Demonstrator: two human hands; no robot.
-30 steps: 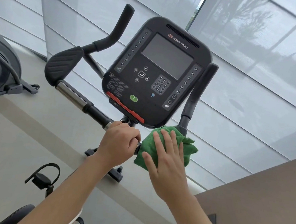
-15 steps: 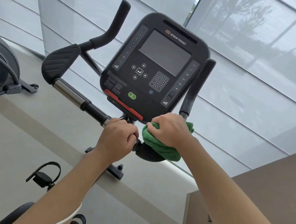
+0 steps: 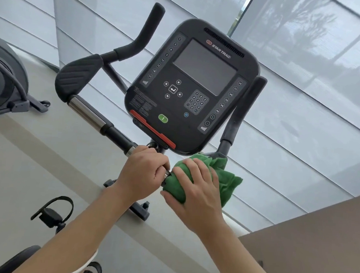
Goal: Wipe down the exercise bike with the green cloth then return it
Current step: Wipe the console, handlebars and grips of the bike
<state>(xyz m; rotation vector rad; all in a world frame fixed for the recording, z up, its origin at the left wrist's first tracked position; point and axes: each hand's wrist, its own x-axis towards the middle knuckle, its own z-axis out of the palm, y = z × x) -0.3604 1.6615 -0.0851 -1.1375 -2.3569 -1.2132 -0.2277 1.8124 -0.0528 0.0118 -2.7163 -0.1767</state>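
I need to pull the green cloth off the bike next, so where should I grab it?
Pinch the loose bunched folds of the green cloth from the right; they hang free, while the right hand presses the rest down.

PLACE: gym or fitness room | EVIDENCE: black upright exercise bike with a Star Trac console (image 3: 192,89) of screen and keypad, padded black handlebars (image 3: 78,76) | second grey exercise machine (image 3: 4,81) at left | pale smooth floor (image 3: 27,159) | tall windows with translucent white roller blinds (image 3: 313,80)
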